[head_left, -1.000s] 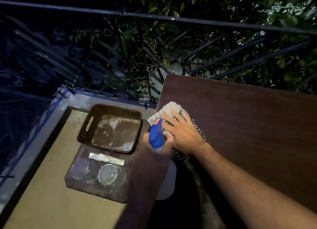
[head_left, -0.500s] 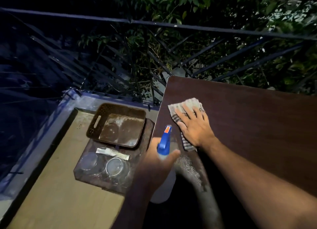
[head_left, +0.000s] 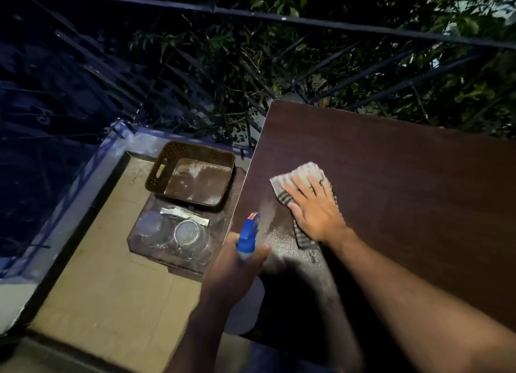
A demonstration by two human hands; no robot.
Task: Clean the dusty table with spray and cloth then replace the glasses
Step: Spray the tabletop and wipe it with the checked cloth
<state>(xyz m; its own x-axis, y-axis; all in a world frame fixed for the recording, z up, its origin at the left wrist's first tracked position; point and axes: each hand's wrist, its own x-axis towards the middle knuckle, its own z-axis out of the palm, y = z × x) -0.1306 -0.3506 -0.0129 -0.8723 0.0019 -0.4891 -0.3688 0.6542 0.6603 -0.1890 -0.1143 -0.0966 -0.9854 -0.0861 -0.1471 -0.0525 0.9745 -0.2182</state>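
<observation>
Sliding further in from the left edge of the tabletop (head_left: pixel 405 191), the cloth (head_left: pixel 300 177) now lies well clear of that edge, where half a second back it sat nearer the far left corner, and a second back it hung over the edge itself. A pale speckled patch of spray or dust (head_left: pixel 279 237) shows on the wood between bottle and cloth.

Far left, the floor (head_left: pixel 97 289) runs along a raised kerb, with the railing (head_left: pixel 279 17) and leaves beyond. On a low stand (head_left: pixel 237 182) just beside the table's left edge sits a brown basket (head_left: pixel 192 174), dusty inside. Nearer the camera on the same stand, two glasses (head_left: pixel 171 233) stand close together, a silvery strip (head_left: pixel 184 214) lying between them and the basket.

Left hand (head_left: pixel 237 272) next: in shadow, wrapped round the spray bottle (head_left: pixel 247 234), fingers closed on its neck, blue nozzle pointing up and away over the table's left edge. Whether a finger is on the trigger, can't tell.

Right hand (head_left: pixel 314 205) is pressed flat on the cloth, fingers spread and straight, palm down, gripping nothing, forearm coming in from the lower right. The cloth's striped edge pokes out under the wrist.

To the right, the dark tabletop lies bare all the way to the far edge and the frame's right side.
</observation>
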